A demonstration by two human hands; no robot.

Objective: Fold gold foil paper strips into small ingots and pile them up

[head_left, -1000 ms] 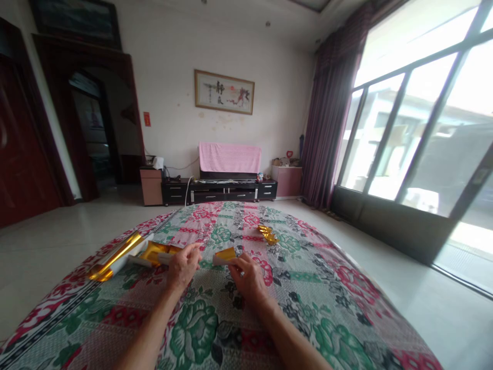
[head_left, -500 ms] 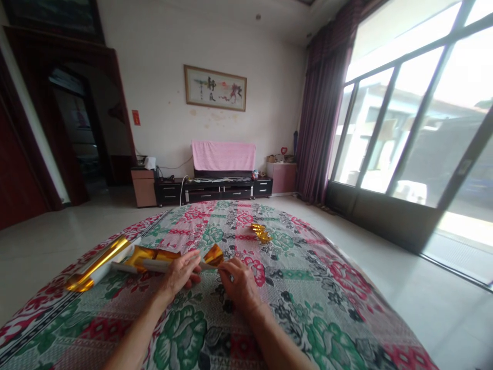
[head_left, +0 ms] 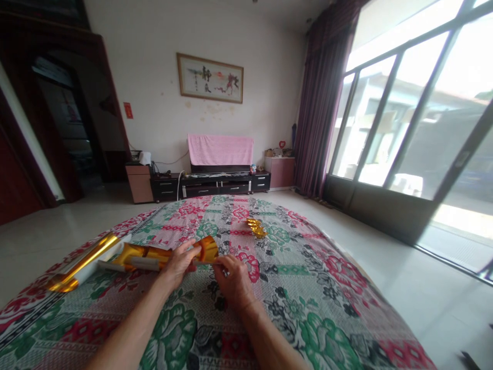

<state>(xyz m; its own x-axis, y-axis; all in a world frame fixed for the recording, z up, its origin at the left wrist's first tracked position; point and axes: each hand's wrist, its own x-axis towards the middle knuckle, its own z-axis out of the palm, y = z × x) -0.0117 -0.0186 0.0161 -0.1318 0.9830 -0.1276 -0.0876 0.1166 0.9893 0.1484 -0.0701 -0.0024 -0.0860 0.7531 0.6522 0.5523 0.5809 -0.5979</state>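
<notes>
A sheet of gold foil paper [head_left: 208, 249] curls upward between my two hands, shiny side showing. My left hand [head_left: 181, 263] is closed on its left part, thumb and fingers around the edge. At the lower right corner, my right hand [head_left: 233, 277] pinches the same sheet between thumb and fingertips. Left of my left hand lie more gold foil sheets with white backs [head_left: 134, 257], partly hidden by that hand. Beyond my hands, a small folded gold piece with several points [head_left: 256, 228] rests on the patterned tablecloth [head_left: 292, 308].
At the far left of the table lies a roll of gold foil [head_left: 88, 262] with a white inside. Beyond the table stands a low black cabinet [head_left: 165, 189] with a pink cloth [head_left: 221, 150] above it. Glass doors [head_left: 389, 128] are on the right.
The gold sheet between my hands has opened up and shows more of its shiny face. My left hand has closed on it. The whole view has shifted slightly.
</notes>
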